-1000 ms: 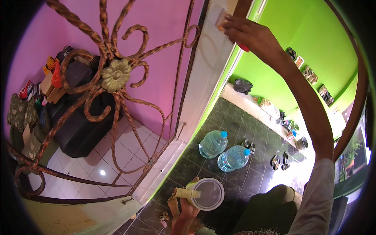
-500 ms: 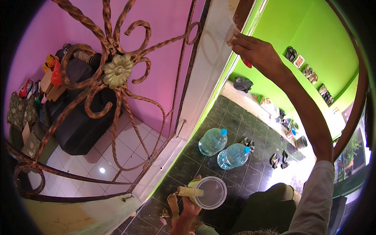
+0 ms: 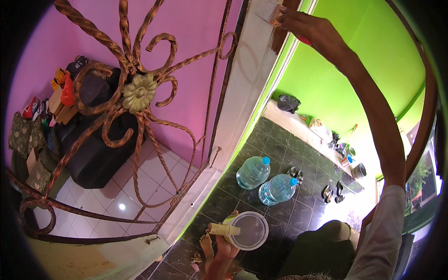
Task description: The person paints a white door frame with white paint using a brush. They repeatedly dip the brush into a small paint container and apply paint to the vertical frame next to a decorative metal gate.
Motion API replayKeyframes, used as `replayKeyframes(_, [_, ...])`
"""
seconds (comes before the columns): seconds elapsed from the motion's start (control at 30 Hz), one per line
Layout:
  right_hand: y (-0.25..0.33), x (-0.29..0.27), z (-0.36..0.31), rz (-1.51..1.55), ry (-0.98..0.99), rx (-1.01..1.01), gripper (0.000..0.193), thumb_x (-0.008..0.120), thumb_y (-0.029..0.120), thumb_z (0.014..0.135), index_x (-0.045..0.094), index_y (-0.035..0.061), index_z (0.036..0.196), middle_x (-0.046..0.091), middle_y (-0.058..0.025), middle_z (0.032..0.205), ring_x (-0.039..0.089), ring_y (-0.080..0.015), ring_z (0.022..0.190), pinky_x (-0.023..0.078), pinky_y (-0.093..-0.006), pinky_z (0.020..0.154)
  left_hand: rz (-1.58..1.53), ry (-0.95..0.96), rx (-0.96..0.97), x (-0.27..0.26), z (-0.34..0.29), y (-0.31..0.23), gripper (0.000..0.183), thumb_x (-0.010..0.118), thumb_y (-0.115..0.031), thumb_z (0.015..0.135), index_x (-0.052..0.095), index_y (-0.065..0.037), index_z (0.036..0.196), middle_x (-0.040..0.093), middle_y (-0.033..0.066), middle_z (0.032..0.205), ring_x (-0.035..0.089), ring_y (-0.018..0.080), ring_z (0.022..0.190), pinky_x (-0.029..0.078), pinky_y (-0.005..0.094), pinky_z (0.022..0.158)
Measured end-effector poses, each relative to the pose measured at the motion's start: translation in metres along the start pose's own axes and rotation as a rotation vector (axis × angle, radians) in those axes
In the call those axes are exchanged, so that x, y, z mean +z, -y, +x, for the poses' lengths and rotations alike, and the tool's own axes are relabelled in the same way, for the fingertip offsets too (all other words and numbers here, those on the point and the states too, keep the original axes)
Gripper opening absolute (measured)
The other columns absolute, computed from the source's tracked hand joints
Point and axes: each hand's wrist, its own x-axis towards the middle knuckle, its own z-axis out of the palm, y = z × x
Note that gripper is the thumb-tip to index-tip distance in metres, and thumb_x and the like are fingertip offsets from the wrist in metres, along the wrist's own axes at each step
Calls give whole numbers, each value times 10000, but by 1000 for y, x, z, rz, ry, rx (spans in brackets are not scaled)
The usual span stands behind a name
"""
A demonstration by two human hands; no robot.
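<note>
I'm looking down, from a distance, at a pale door frame [image 3: 233, 88] running diagonally between a pink-walled room and a green-walled one. Near its upper end, a flat, pale tool [image 3: 272, 15] lies at the surface, just above a dark brown patch [image 3: 281, 37]. To work this spot well, I would keep the tool's edge flat, press lightly and evenly, and follow the frame's length without straying onto the green wall [image 3: 368, 56]. The tub should stay level and near the body.

The right hand [image 3: 319, 32], arm raised high, has its fingers closed around the tool (a bit of red shows beneath them; I can't tell whether it belongs to the tool). Low in the view, the left hand [image 3: 228, 248] is curled around the side of a round, white-rimmed tub [image 3: 250, 213], with a flat, straw-coloured piece [image 3: 221, 229] reaching over the rim.
</note>
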Motion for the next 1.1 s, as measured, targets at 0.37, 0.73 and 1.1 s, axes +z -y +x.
replayKeyframes(0.37, [17,-18,-3,52,-43,-2,425,638,0,886,656,163,1279,638,-49,1367,662,-309,1170,583,-375,951,25,-46,-3,10,-3,3,688,437,-537,1041,382,-22,1494,568,191,1386,575,323,1274,483,497,1083])
replayKeyframes(0.73, [54,-16,-2,586,-90,385,224,715,148,914,727,95,1132,742,-73,1069,718,-213,938,573,-321,821,46,-7,11,7,-6,0,705,407,-549,1043,373,-16,1502,549,193,1413,553,332,1305,466,506,1101])
replayKeyframes(1.1, [8,-64,56,340,-307,506,247,654,251,978,615,10,940,569,-77,735,597,-172,659,488,-341,569,-22,71,-3,2,2,4,683,403,-519,1054,370,-3,1500,542,186,1414,544,319,1312,450,491,1118])
